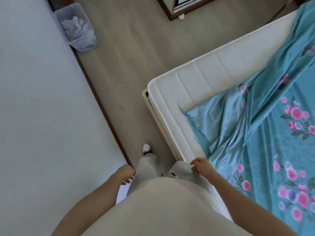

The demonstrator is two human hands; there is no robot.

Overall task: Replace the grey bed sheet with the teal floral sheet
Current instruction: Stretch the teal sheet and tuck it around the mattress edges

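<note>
The teal floral sheet (pixel 265 133) lies rumpled across the white mattress (pixel 201 77) on the right, with its fringed corner short of the mattress corner and a strip of bare mattress showing. My right hand (pixel 202 166) hangs beside the mattress edge, fingers loosely curled and holding nothing. My left hand (pixel 125 173) hangs by my left hip, fingers relaxed and apart, also without anything in it. No grey sheet shows in this view.
I stand on a wooden floor (pixel 129 53) in a narrow gap between the bed and a white wall (pixel 42 99) with a dark skirting board. A clear plastic bin (pixel 76 28) with crumpled paper stands by the wall. Dark-framed furniture (pixel 180 9) stands at the far end.
</note>
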